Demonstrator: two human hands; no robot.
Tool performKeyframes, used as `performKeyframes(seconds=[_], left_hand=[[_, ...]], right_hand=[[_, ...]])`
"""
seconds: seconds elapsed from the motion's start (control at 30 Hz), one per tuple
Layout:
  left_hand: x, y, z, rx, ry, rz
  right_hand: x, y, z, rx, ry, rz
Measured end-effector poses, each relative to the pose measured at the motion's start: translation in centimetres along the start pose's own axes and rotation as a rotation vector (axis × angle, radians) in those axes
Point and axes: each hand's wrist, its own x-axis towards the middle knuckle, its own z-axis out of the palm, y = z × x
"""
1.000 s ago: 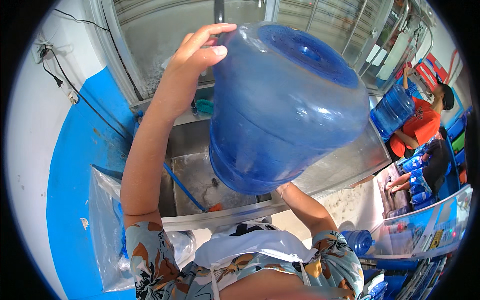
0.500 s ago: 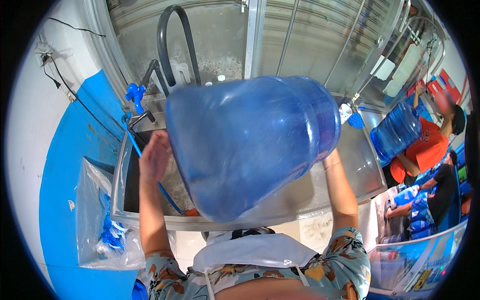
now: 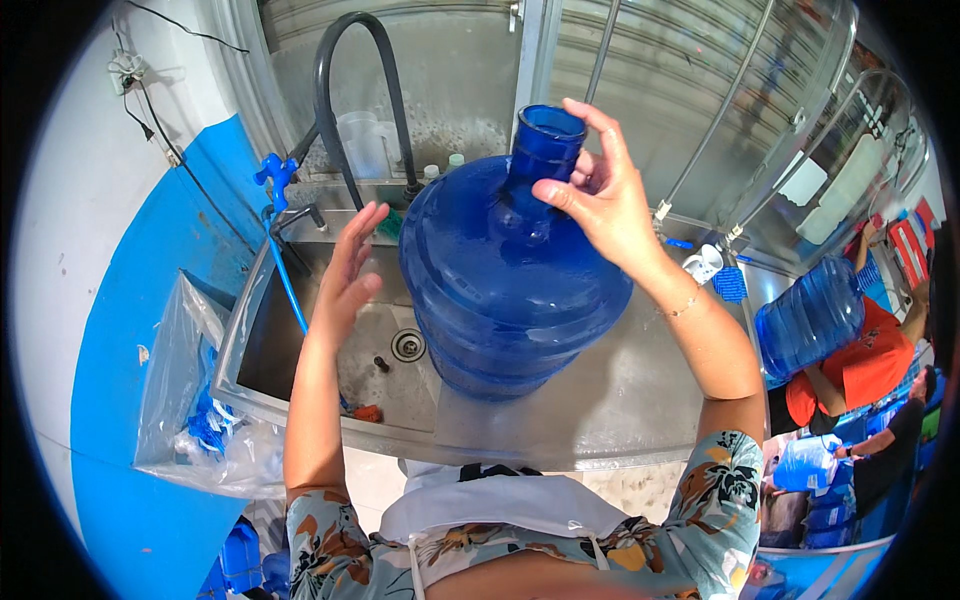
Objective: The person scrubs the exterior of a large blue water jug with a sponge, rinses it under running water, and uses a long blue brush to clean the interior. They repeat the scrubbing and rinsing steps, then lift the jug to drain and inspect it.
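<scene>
A large blue water jug [image 3: 510, 270] stands upright, mouth up, on the metal sink counter just right of the basin. My right hand [image 3: 605, 190] wraps the right side of its neck [image 3: 545, 150], with the thumb in front and the index finger up by the rim. To the left of the jug, my left hand [image 3: 350, 265] is raised above the basin. Its fingers are stretched out and nothing is in it. The jug hides part of the counter and the back of the sink.
The steel sink basin [image 3: 270, 330] has a drain [image 3: 408, 345] and an orange-red piece [image 3: 367, 412] near its front edge. A black curved hose [image 3: 322, 90] and a blue-handled tap [image 3: 277, 178] rise behind. At right, a person in orange [image 3: 868, 350] holds another blue jug [image 3: 812, 318].
The jug has gone from lying tilted between my hands to standing upright on the counter. My right hand has moved up to its neck; my left hand is apart from it.
</scene>
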Motion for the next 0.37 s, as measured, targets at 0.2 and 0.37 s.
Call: performKeyframes(seconds=[0.2,0.37], left_hand=[[2.8,7.0,5.8,0.431,0.05,0.192],[7.7,10.1,10.1,0.377,-0.001,0.115]], right_hand=[[1.6,3.0,-3.4,0.031,-0.25,-0.025],[3.9,16.4,-10.3,-0.586,0.087,-0.116]])
